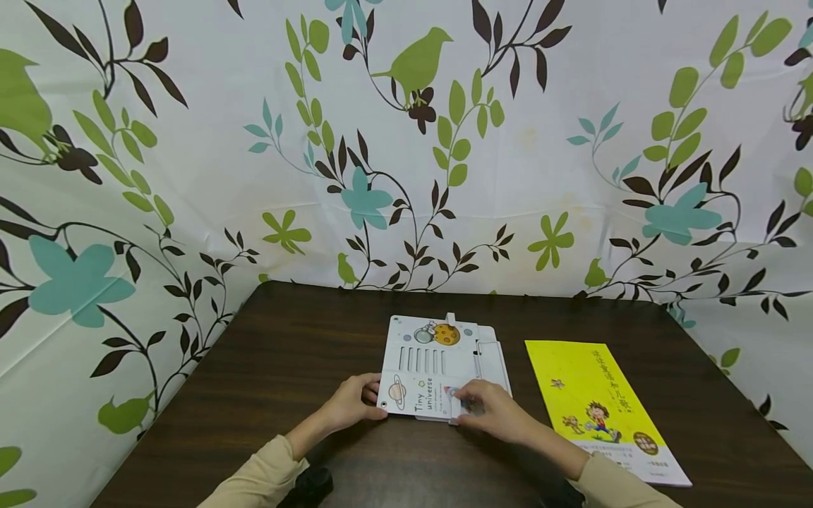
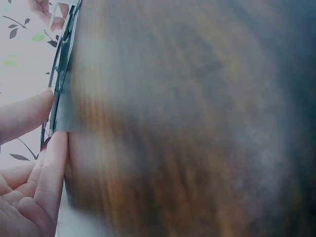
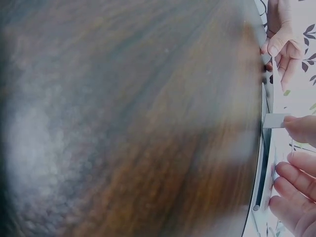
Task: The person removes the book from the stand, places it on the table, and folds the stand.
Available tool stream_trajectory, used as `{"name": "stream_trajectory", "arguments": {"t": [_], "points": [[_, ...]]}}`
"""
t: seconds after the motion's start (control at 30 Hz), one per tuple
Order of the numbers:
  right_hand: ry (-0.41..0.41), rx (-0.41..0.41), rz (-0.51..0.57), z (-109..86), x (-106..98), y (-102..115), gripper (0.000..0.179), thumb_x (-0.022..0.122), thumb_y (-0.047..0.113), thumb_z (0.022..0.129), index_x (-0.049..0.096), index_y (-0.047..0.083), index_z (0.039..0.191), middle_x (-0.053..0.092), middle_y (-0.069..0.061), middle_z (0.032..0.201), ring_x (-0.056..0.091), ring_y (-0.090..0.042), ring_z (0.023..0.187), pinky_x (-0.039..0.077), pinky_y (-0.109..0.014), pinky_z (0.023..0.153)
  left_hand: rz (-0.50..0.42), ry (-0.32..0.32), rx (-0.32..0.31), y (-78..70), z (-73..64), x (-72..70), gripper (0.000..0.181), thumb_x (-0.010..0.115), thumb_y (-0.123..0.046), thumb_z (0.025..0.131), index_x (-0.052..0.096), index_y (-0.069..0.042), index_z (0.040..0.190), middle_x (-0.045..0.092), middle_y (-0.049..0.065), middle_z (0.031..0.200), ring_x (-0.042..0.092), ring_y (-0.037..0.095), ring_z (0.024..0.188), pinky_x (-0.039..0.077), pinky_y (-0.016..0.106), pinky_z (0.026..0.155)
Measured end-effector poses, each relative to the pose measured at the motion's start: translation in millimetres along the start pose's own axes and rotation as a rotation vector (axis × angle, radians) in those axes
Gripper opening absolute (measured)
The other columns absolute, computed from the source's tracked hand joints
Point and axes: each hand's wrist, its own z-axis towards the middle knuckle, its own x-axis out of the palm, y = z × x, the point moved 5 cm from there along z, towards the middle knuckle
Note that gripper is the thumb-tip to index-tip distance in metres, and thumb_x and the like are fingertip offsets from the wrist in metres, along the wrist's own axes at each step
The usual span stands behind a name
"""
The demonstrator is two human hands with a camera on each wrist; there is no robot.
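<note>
A white book stand (image 1: 413, 361), printed with planets and the words "Tiny universe", lies folded on the table. My left hand (image 1: 349, 402) grips its lower left corner; in the left wrist view the thumb (image 2: 27, 116) is on one face and the fingers (image 2: 52, 182) on the other. At the lower edge, right of the middle, my right hand (image 1: 498, 413) pinches a small white page clip (image 3: 275, 120). A similar white clip (image 1: 450, 319) sticks up from the top edge. Part of the stand's lower right is hidden behind the right hand.
A yellow book (image 1: 584, 395) with a cartoon child on its cover lies to the right of the stand. The dark wooden table (image 1: 305, 331) meets a hanging cloth (image 1: 406, 141) with birds and leaves at its back edge.
</note>
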Motion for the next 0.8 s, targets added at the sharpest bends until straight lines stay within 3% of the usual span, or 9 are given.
{"name": "stream_trajectory", "arguments": {"t": [0.5,0.8], "points": [[-0.004,0.037,0.026,2.5,1.0,0.6,0.033,0.07,0.02,0.079,0.066,0.002,0.105,0.064,-0.002,0.096,0.055,-0.014,0.082,0.047,-0.027,0.074,0.003,-0.003,0.004,0.6,0.2,-0.4,0.061,0.077,0.0,0.067,0.049,0.012,0.12,0.056,0.009,0.092,0.056,0.02,0.082,0.047,0.027,0.068],[0.02,0.067,0.066,9.1,-0.5,-1.6,0.034,0.073,0.016,0.076,0.064,-0.001,0.104,0.064,-0.006,0.098,0.057,-0.017,0.086,0.05,-0.034,0.08,0.017,0.0,-0.001,-0.2,0.3,0.0,0.06,0.077,-0.001,0.067,0.05,0.012,0.119,0.057,0.009,0.092,0.056,0.02,0.082,0.047,0.028,0.068]]}}
